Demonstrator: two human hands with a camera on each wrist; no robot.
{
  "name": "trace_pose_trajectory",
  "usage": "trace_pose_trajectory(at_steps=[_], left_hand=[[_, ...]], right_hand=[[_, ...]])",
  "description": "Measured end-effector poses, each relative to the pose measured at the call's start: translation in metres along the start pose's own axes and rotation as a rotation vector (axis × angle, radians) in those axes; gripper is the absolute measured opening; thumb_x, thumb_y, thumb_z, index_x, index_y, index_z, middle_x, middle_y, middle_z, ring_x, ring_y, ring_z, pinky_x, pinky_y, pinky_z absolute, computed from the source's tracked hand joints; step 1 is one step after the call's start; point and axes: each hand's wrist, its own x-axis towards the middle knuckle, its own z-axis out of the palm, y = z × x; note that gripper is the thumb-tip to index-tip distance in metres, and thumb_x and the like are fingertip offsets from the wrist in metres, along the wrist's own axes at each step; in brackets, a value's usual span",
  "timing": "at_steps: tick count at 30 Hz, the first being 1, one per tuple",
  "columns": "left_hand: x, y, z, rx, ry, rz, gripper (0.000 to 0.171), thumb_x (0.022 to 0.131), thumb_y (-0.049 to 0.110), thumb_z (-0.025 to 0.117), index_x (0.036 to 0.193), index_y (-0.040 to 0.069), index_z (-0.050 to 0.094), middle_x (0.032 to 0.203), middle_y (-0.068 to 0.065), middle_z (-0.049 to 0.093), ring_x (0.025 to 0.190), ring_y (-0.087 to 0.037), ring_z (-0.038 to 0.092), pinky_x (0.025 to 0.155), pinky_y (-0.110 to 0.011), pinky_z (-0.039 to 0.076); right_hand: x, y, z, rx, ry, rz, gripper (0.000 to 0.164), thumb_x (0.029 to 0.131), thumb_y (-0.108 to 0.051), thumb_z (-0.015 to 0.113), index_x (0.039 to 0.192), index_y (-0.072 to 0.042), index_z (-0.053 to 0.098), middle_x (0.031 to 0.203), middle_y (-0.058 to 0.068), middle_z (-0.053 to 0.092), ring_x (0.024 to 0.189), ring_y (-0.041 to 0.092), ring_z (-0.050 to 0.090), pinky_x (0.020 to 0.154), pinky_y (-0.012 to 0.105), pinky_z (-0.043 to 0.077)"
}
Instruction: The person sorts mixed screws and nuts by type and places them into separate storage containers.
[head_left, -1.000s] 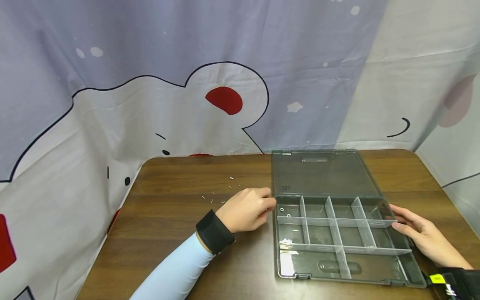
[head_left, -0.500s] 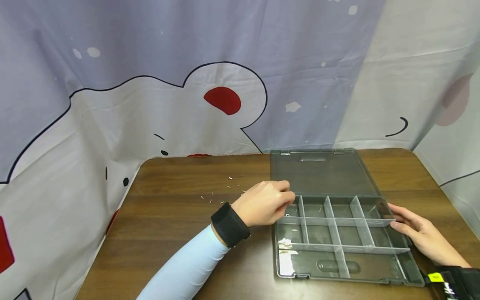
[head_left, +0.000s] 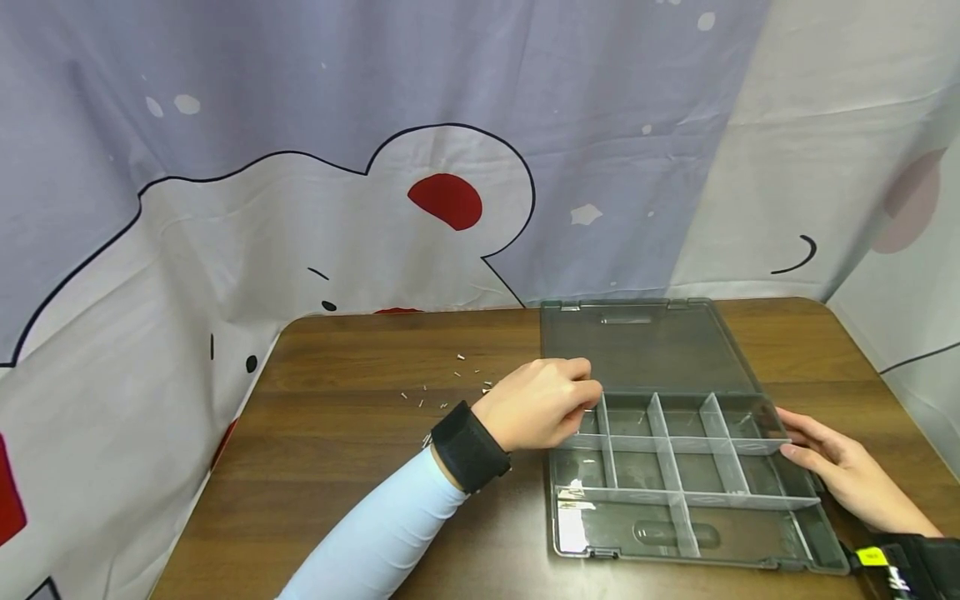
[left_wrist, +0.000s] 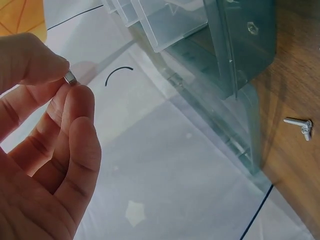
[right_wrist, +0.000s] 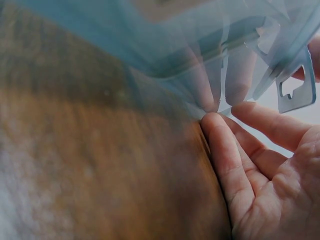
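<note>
My left hand is over the far left compartment of a grey see-through divided box. Thumb and a fingertip pinch a small metal nut, seen in the left wrist view. A similar nut shows through the box wall there; in the head view the hand covers most of that compartment. At the box's right side rests my right hand, its fairly straight fingertips touching the clear wall in the right wrist view.
The box's hinged lid lies back on the wooden table. Several small screws are scattered left of the box, some by the left wrist. A patterned curtain hangs behind the table.
My left hand has moved right, from beside the box to over its far left compartment, covering the small rings seen there before. The right hand has stayed at the box's side.
</note>
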Motion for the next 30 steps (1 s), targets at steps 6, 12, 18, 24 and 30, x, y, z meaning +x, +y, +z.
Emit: trace_pose_trajectory(at_steps=[6, 12, 18, 24, 30], left_hand=[[-0.006, 0.004, 0.000, 0.001, -0.165, -0.133, 0.104, 0.080, 0.078, 0.068, 0.162, 0.025, 0.034, 0.166, -0.013, 0.034, 0.144, -0.036, 0.049, 0.113, -0.052, 0.046], [-0.019, 0.005, 0.001, 0.003, -0.252, -0.228, 0.123, 0.072, 0.095, 0.056, 0.167, 0.031, 0.012, 0.176, -0.007, 0.006, 0.159, -0.044, 0.017, 0.119, -0.070, 0.028], [-0.040, -0.006, -0.004, -0.001, -0.256, -0.273, 0.122, 0.072, 0.096, 0.055, 0.167, 0.030, 0.016, 0.175, -0.007, 0.010, 0.159, -0.044, 0.017, 0.119, -0.071, 0.027], [-0.072, -0.020, -0.009, -0.011, -0.254, -0.325, 0.121, 0.072, 0.094, 0.057, 0.167, 0.029, 0.019, 0.174, -0.009, 0.015, 0.157, -0.045, 0.022, 0.118, -0.072, 0.028], [-0.105, -0.024, -0.008, -0.029, -0.258, -0.350, 0.118, 0.071, 0.088, 0.065, 0.165, 0.028, 0.025, 0.173, -0.010, 0.023, 0.155, -0.046, 0.028, 0.118, -0.071, 0.029]], right_hand=[[0.000, 0.000, 0.000, -0.008, 0.003, 0.006, 0.055, 0.108, -0.011, 0.052, 0.155, 0.009, 0.033, 0.128, -0.046, 0.041, 0.111, -0.029, 0.041, 0.078, 0.004, 0.044], [0.000, 0.000, 0.000, -0.010, 0.000, -0.004, 0.053, 0.108, -0.010, 0.052, 0.154, 0.010, 0.034, 0.129, -0.045, 0.040, 0.111, -0.028, 0.043, 0.079, 0.004, 0.044], [0.001, -0.001, 0.000, -0.013, 0.001, -0.007, 0.053, 0.108, -0.010, 0.052, 0.154, 0.009, 0.034, 0.127, -0.044, 0.044, 0.111, -0.027, 0.043, 0.078, 0.004, 0.044], [0.002, -0.002, -0.001, -0.019, -0.002, 0.006, 0.054, 0.108, -0.010, 0.052, 0.155, 0.008, 0.033, 0.127, -0.045, 0.043, 0.112, -0.028, 0.041, 0.077, 0.004, 0.043], [-0.001, 0.000, 0.001, -0.043, 0.000, 0.031, 0.054, 0.107, -0.012, 0.053, 0.155, 0.008, 0.035, 0.125, -0.047, 0.041, 0.109, -0.028, 0.043, 0.076, 0.004, 0.043]])
